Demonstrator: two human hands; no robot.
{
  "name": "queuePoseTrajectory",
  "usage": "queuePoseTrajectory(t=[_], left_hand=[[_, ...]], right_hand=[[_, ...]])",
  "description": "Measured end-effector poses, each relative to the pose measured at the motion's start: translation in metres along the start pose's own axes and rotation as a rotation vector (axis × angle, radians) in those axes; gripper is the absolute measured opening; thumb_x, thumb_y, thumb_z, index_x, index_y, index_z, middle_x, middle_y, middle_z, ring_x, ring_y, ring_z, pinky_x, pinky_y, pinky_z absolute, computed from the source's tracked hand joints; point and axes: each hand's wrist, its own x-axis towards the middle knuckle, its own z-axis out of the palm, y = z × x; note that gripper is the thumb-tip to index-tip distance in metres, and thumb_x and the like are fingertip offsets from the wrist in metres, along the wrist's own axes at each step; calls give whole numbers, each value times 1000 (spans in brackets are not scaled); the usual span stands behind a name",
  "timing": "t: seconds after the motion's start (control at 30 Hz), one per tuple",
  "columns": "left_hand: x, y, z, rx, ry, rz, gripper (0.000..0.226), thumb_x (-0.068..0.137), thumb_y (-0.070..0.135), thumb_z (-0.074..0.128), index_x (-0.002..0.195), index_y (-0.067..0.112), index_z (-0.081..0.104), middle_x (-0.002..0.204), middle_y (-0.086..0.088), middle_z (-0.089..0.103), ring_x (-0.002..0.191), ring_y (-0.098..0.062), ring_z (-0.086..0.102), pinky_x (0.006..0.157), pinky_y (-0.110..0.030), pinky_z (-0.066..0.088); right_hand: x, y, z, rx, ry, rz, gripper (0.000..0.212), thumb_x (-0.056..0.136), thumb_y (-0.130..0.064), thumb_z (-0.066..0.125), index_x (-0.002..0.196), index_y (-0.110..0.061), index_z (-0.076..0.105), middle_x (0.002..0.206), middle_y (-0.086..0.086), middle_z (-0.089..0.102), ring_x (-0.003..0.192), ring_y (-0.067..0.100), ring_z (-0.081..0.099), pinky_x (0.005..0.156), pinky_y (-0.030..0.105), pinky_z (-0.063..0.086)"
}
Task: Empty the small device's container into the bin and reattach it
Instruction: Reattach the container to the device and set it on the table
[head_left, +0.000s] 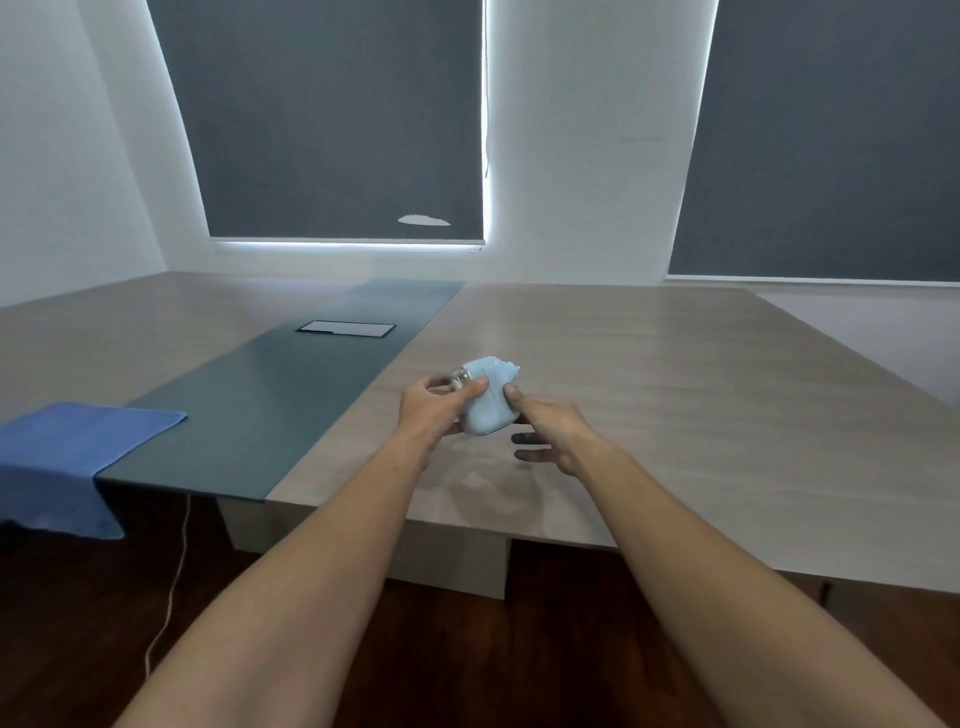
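Note:
A small pale-blue device (485, 397) is held just above the wooden table (675, 415), near its front edge. A clear rounded container (460, 378) sits at the device's left end. My left hand (434, 410) wraps the device's left side, with thumb and fingers around the clear container. My right hand (545, 431) touches the device's right side with its thumb, and its other fingers are spread below. No bin is in view.
A dark grey-green strip (270, 400) runs along the table, with a rectangular hatch (345, 328) set in it. A blue cloth (67, 452) hangs over the table's left front edge. A white cable (171, 587) trails on the dark wood floor.

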Motion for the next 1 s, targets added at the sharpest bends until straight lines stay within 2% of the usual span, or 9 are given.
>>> queuePoseTrajectory(t=[0.1, 0.2, 0.3, 0.37, 0.43, 0.5, 0.7, 0.87, 1.0], left_hand=[[-3, 2, -17, 47, 68, 30, 57, 61, 25, 90, 109, 10, 63, 104, -10, 71, 96, -24, 71, 82, -48, 60], [-6, 2, -34, 159, 168, 64, 69, 50, 36, 89, 112, 14, 68, 102, -5, 73, 94, -21, 71, 88, -44, 59], [-12, 2, -47, 334, 281, 96, 60, 60, 30, 86, 115, 13, 69, 104, -3, 72, 96, -20, 68, 90, -34, 55], [-16, 1, -53, 445, 353, 110, 52, 64, 28, 84, 112, 13, 69, 98, 0, 68, 94, -21, 65, 84, -28, 50], [-16, -5, -58, 513, 397, 127, 54, 62, 30, 83, 111, 14, 67, 103, -2, 68, 98, -23, 65, 84, -30, 50], [-14, -12, -62, 539, 417, 130, 60, 60, 32, 85, 113, 15, 65, 111, -5, 68, 103, -24, 64, 86, -33, 50], [-8, -27, -63, 570, 429, 127, 62, 60, 34, 87, 112, 14, 61, 116, -6, 64, 104, -25, 62, 85, -35, 48], [-7, -33, -64, 564, 435, 106, 65, 62, 32, 88, 117, 14, 57, 122, -7, 61, 106, -24, 60, 81, -29, 41], [-9, -31, -60, 598, 424, 102, 84, 64, 36, 86, 133, 11, 46, 134, -9, 52, 120, -28, 54, 92, -34, 43]], right_hand=[[-4, -2, 19, -18, -14, -16, 41, 87, -53, 64, 111, -20, 72, 112, 3, 70, 88, 23, 65, 77, 37, 60], [-5, -2, 36, -41, -21, -33, 38, 89, -50, 64, 110, -20, 70, 115, 6, 67, 87, 24, 64, 77, 39, 60], [-6, 2, 47, -69, -9, -52, 39, 90, -48, 63, 114, -18, 67, 117, 7, 65, 86, 24, 63, 75, 39, 60], [-5, 6, 49, -95, 4, -63, 38, 90, -47, 62, 113, -17, 67, 115, 8, 65, 85, 24, 63, 75, 40, 60], [-2, 10, 48, -114, 33, -63, 41, 89, -48, 62, 115, -16, 68, 114, 7, 66, 85, 23, 64, 75, 40, 61], [2, 13, 44, -119, 69, -62, 44, 88, -48, 63, 117, -15, 69, 112, 6, 67, 83, 22, 65, 72, 38, 62], [9, 19, 30, -105, 156, -56, 43, 89, -44, 65, 117, -12, 69, 103, 5, 68, 80, 20, 65, 65, 36, 60], [11, 23, 18, -101, 212, -60, 41, 89, -41, 64, 117, -11, 70, 101, 4, 69, 81, 20, 67, 65, 35, 60], [11, 26, 3, -147, 281, -88, 40, 90, -41, 63, 115, -10, 71, 100, 6, 69, 82, 21, 67, 66, 35, 60]])
